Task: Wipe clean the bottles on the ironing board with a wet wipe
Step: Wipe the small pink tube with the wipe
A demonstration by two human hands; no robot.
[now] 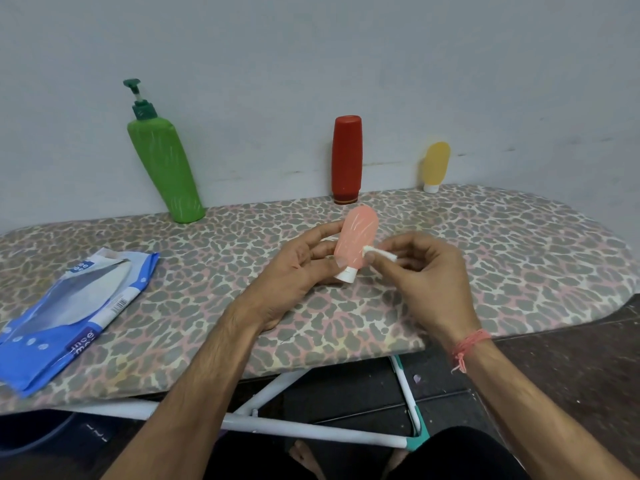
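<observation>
Above the ironing board [485, 244], the left hand [294, 268] is gripping the pink bottle [356, 240] cap-down — steadying it, apparently — while the right hand [426, 268] is pinching a folded wipe [379, 252] against its side.

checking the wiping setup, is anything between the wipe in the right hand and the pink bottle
Nothing visible. The right hand pinches the folded wet wipe, whose tip already touches the side of the pink bottle, held cap-down by the left hand above the ironing board.
</observation>
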